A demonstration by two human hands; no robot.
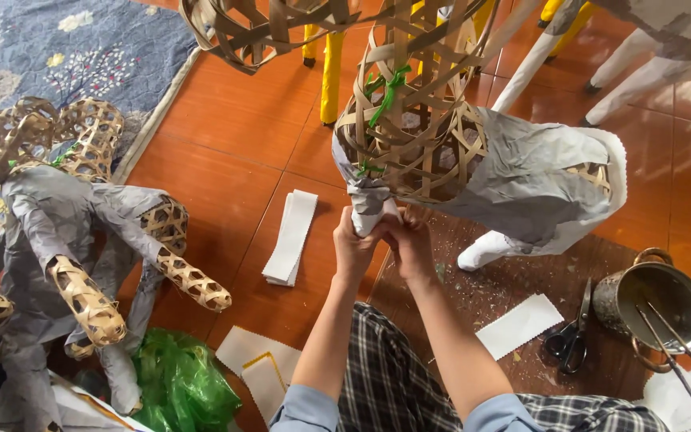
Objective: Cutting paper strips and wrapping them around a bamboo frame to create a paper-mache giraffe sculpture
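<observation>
Paper-wrapped frame leg (368,200) between both hands' grip (381,236).

Woven frame (409,120) top beyond edge

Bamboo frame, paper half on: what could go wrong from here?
1. Both hands pinch paper around one frame leg; the thin, creased sheet may tear.
2. The pot with sticks stands near the right elbow and might tip.
3. Scissors lie open by the knee.
</observation>
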